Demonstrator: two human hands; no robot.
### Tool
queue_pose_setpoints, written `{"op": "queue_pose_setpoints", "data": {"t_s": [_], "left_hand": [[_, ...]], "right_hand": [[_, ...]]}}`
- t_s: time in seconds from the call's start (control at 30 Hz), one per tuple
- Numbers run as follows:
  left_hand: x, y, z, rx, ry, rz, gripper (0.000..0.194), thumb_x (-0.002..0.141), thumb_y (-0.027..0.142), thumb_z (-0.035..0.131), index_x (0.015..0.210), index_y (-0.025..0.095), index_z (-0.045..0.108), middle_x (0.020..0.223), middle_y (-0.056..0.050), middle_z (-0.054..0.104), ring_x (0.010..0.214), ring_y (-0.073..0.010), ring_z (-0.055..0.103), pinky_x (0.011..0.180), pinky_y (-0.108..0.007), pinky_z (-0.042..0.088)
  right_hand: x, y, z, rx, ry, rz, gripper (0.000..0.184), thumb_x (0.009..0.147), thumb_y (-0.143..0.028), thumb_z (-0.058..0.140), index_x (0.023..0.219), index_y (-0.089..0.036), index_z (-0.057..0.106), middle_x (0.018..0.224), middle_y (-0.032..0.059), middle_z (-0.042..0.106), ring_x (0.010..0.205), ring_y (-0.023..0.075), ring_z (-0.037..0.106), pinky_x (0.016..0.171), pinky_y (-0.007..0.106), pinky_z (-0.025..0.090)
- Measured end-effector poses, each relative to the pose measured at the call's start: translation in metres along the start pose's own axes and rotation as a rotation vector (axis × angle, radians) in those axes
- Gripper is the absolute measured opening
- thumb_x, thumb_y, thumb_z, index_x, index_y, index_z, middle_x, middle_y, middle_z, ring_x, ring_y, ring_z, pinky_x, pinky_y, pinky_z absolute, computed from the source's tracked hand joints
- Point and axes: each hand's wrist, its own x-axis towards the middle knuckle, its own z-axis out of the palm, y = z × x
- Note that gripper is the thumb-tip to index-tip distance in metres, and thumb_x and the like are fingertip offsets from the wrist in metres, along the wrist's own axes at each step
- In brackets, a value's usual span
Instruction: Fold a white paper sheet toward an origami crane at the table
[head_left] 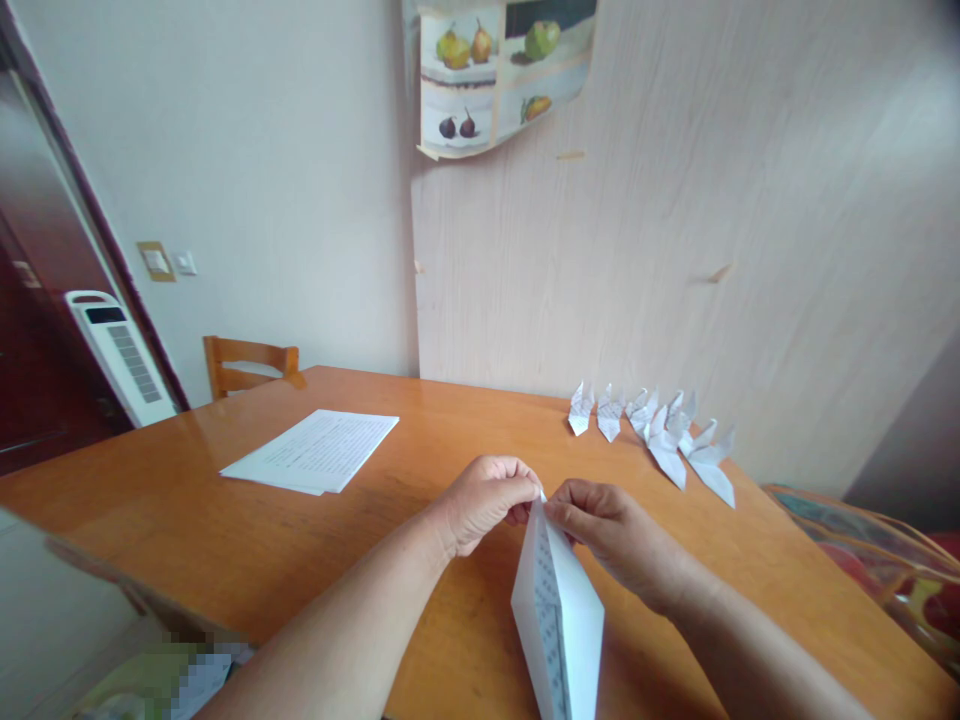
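A sheet of white paper folded into a long diamond (577,590) lies between my arms, its narrow tip pointing away from me. Printed text shows along its middle seam, and its near end runs out of the view. My left hand (495,500) pinches the far tip between thumb and fingers. Close beside it, my right hand (596,515) is closed on the right edge of the same tip. Several finished folded paper figures (664,450) with upright points stand at the back right of the table.
A stack of printed sheets (315,450) lies on the left part of the wooden table (420,420). Behind the table's far left edge is a wooden chair (251,355). Fruit pictures (495,80) hang on the wall, and a white heater (124,355) stands by the door.
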Motion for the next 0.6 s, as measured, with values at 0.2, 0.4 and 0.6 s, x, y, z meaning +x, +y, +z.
{"op": "queue_pose_setpoints", "data": {"t_s": [0.2,0.4,0.6], "left_hand": [[0.0013,-0.0025,-0.0007,-0.02,-0.009,-0.027,0.012,0.072,0.025,0.062,0.074,0.014,0.062,0.064,0.0,0.06,0.057,-0.0096,0.052,0.057,-0.023,0.037],[0.0015,-0.0029,-0.0025,-0.065,-0.042,-0.035,0.016,0.075,0.03,0.064,0.071,0.014,0.061,0.064,0.0,0.06,0.058,-0.0102,0.053,0.058,-0.024,0.038],[0.0015,-0.0036,-0.002,-0.054,-0.042,-0.026,0.026,0.074,0.038,0.071,0.074,0.013,0.062,0.065,0.0,0.061,0.058,-0.0098,0.052,0.059,-0.024,0.037]], "right_hand": [[-0.0001,-0.0018,0.0004,-0.019,0.023,0.004,0.029,0.09,-0.041,0.055,0.071,-0.019,0.054,0.062,-0.0039,0.045,0.059,0.0115,0.038,0.058,0.027,0.031],[-0.0005,-0.003,0.0003,-0.026,0.031,0.009,0.029,0.089,-0.04,0.054,0.07,-0.019,0.053,0.062,-0.004,0.045,0.059,0.0115,0.039,0.058,0.027,0.032],[-0.0001,-0.002,0.0004,-0.02,0.021,0.006,0.027,0.088,-0.04,0.055,0.07,-0.019,0.052,0.063,-0.0042,0.044,0.06,0.0113,0.038,0.057,0.027,0.031]]}}
